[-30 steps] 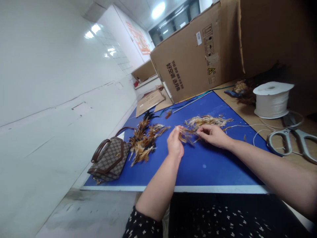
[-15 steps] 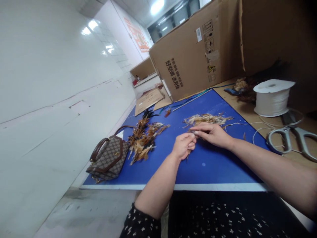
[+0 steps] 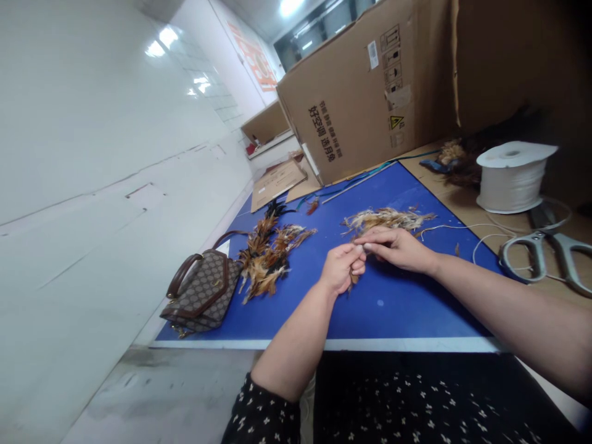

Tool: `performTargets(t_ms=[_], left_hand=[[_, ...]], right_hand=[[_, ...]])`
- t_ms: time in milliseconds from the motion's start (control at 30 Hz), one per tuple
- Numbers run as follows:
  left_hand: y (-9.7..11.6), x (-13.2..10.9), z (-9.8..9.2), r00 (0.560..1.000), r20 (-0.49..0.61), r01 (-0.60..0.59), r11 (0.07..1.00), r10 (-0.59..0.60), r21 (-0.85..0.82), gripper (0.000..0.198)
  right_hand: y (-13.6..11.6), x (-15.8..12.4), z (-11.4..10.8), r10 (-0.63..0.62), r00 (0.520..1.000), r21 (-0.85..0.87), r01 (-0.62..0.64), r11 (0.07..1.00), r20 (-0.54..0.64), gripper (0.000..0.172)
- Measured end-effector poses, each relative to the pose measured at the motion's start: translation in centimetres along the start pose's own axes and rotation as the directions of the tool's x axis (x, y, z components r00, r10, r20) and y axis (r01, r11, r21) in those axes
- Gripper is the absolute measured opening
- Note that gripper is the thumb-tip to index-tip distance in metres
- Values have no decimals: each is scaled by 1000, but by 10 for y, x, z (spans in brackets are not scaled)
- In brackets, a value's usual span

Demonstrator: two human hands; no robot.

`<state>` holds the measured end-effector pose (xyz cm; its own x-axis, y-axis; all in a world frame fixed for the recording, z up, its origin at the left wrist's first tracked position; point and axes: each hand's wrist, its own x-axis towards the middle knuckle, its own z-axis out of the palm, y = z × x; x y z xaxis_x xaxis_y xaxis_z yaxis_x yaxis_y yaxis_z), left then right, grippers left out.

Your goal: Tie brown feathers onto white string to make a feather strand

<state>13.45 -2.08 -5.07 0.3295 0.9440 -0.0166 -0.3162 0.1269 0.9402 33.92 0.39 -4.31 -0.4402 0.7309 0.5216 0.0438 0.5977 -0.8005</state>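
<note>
My left hand (image 3: 340,268) is curled shut around a small bunch of brown feathers (image 3: 354,279), whose tips poke out below the fingers. My right hand (image 3: 398,248) meets it fingertip to fingertip, pinching at the same bunch. Both hands rest over the blue mat (image 3: 370,308). Just behind them lies a loose heap of pale brown feathers (image 3: 386,219). A larger pile of dark and orange feathers (image 3: 268,256) lies further left on the mat.
A patterned brown handbag (image 3: 201,296) sits at the mat's left corner. A spool of white cord (image 3: 511,176) and large scissors (image 3: 546,253) lie on the right, cord trailing toward the mat. Big cardboard boxes (image 3: 370,92) stand behind. A white wall runs along the left.
My left hand moved down and right and closed around the bunch of feathers. My right hand came to meet it at the fingertips. In the last half second little has shifted.
</note>
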Motion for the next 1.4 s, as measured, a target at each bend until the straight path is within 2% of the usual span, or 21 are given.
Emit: performTargets(t_ms=[167,400,600,800,967,1400], left_hand=[[1,0,2,1000,10,-4,1000,3,13,51],[-2,-1,-3,999,16,26,995,-28,99,49],[0,-1,-2,1000,12,27,994,-29,104,51],[2,-1,1,1000,2,6,998,-6,56,54],[0,-1,1,1000,-1,17,999,-17,45,53],[-5,2,1,998,-64,2,1000,0,31,48]], right_hand=[[2,-1,-3,76,997,8,-76,997,-3,45],[6,0,-2,121,990,18,-120,993,-70,42],[3,0,1,85,995,3,-85,996,-61,42],[6,3,3,-16,993,-54,10,999,-115,35],[8,3,3,-69,993,-78,61,995,-99,33],[0,4,0,-35,997,-95,28,995,-72,35]])
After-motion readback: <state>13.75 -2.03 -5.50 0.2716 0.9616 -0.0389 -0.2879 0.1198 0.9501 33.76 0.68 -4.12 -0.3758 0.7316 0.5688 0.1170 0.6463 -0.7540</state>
